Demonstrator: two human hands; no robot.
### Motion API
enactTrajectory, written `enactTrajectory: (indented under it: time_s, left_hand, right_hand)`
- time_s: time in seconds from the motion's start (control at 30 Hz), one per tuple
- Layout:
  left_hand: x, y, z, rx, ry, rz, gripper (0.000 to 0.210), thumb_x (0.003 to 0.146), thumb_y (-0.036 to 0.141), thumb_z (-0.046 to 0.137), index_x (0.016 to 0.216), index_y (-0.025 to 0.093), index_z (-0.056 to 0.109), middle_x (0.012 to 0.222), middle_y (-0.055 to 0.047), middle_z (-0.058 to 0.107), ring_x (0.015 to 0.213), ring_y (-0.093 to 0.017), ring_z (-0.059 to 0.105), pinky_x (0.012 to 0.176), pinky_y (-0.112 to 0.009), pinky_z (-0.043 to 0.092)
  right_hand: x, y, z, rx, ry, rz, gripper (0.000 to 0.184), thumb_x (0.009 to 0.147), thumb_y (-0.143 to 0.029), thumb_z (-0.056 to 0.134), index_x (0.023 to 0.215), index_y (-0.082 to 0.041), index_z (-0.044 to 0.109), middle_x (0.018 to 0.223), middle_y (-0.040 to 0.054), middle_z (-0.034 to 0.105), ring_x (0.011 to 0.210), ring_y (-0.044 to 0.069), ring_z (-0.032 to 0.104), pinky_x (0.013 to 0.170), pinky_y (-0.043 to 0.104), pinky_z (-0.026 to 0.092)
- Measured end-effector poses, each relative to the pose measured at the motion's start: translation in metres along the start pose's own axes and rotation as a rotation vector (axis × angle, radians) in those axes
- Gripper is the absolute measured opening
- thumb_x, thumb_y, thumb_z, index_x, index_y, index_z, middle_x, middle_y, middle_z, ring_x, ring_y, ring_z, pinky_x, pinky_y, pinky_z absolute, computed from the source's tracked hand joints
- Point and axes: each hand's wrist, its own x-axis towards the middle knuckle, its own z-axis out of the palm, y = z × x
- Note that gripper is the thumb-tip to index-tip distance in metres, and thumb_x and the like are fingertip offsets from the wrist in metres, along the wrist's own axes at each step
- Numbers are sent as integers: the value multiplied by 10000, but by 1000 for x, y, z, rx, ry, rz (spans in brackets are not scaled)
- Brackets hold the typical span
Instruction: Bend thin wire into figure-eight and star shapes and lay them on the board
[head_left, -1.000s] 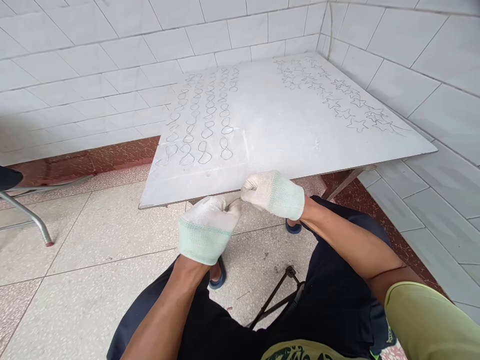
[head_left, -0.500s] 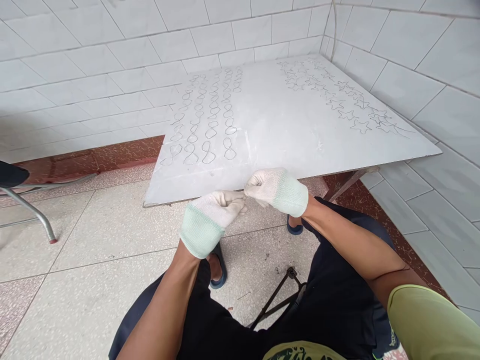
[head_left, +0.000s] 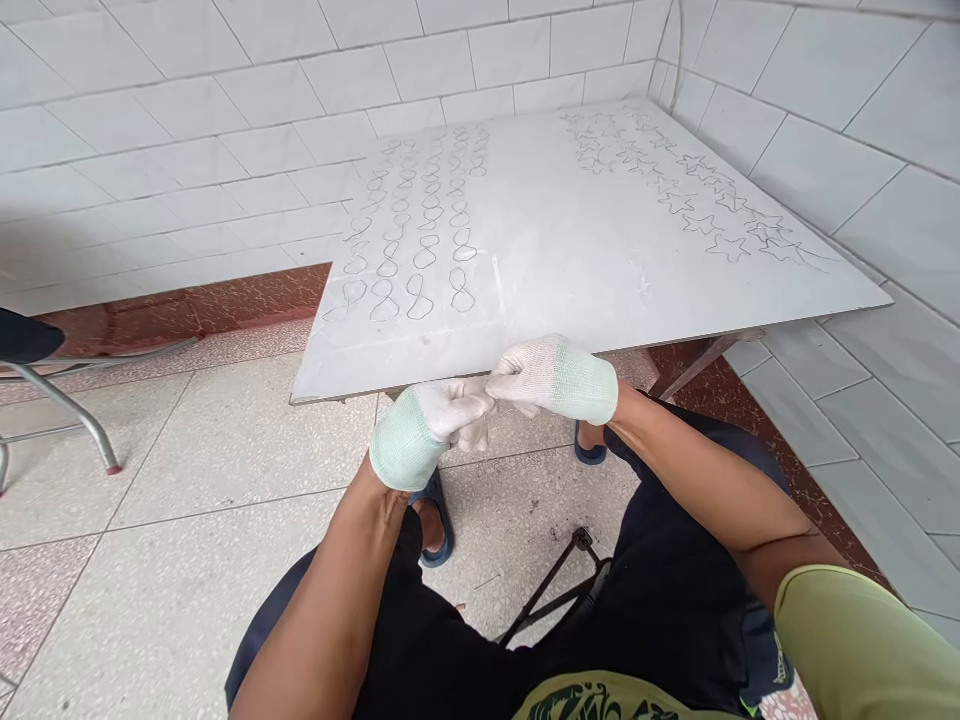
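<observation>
My left hand (head_left: 427, 428) and my right hand (head_left: 546, 378), both in white knit gloves with pale green cuffs, meet fingertip to fingertip at the front edge of a white board table (head_left: 570, 250). Both are closed in a pinch. Whatever lies between the fingertips is too thin or hidden to make out. On the board's left side, rows of thin wire figure-eights (head_left: 463, 290) lie flat. Thin wire stars (head_left: 727, 248) are spread along the right side, some overlapping.
White tiled walls (head_left: 420, 70) border the board at the back and right. A metal chair leg (head_left: 90, 430) stands on the floor at left. Between my legs is a dark folding metal frame (head_left: 551, 585). A small thin piece (head_left: 487, 581) lies on the floor.
My left hand has turned at the wrist, its lower fingers now more spread under the pinch. My right hand stays almost in place. The view has shifted slightly.
</observation>
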Motion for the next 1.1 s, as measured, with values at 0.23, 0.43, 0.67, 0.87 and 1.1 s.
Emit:
enactTrajectory:
  time_s: [0.23,0.43,0.67,0.87,1.1]
  left_hand:
    - [-3,1,-3,20,9,-19,409,778,546,800,626,192,663,456,-15,613,522,-175,647,534,-263,490]
    - [-1,5,-1,-98,-72,4,491,748,499,873,473,184,615,415,-8,549,491,-141,608,573,-262,533]
    - [7,0,1,-241,-193,-57,614,728,610,883,418,176,580,387,-24,526,409,-118,539,574,-290,559]
    - [3,-6,-3,-263,-241,-1,548,809,544,824,469,166,620,422,-42,563,486,-163,632,594,-296,546]
    - [-2,-5,3,-360,-262,-55,415,814,426,799,553,177,592,425,25,483,418,-126,511,578,-324,564]
  right_hand:
    - [-3,-4,-2,-47,57,2,339,950,-368,630,659,-194,631,549,-46,608,571,100,552,614,258,381]
    - [-3,-3,1,51,99,0,360,958,-351,603,633,-198,588,546,-45,607,580,98,560,656,255,421]
    - [-3,-1,3,80,147,-43,316,938,-342,615,654,-203,620,594,-45,650,608,103,595,670,251,451]
    - [-5,5,-8,-47,-56,-96,255,938,-358,639,754,-201,720,665,-42,711,652,108,627,663,246,428]
    - [-7,6,-8,-64,-93,-105,186,922,-352,658,858,-204,752,686,-50,724,683,114,638,687,237,431]
